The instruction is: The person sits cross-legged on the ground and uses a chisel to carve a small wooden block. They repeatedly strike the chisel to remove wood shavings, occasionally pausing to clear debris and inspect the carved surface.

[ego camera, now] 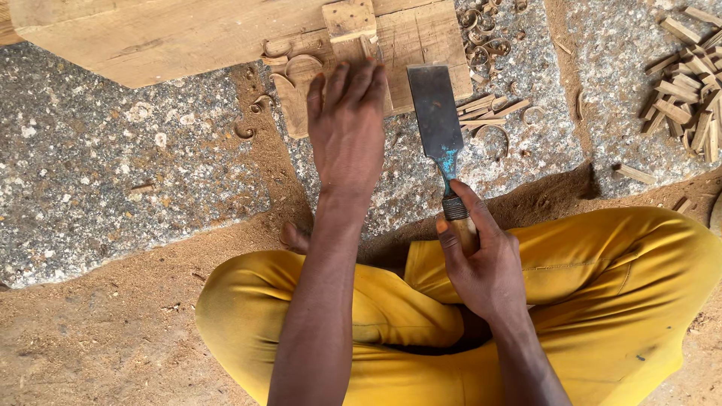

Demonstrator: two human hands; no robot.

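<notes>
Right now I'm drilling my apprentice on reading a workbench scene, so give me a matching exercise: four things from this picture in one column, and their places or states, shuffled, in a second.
Things:
1. left hand
2. right hand
3. broad flat steel chisel blade
4. pile of short cut wood sticks

Places or states:
A. heaped at the far right on the stone
B. laid flat, fingers spread, on the pale carved wooden piece
C. closed round the chisel's wooden handle
D. lying with its edge on the wood, right of the flat hand

Pairs: 1-B, 2-C, 3-D, 4-A
</notes>
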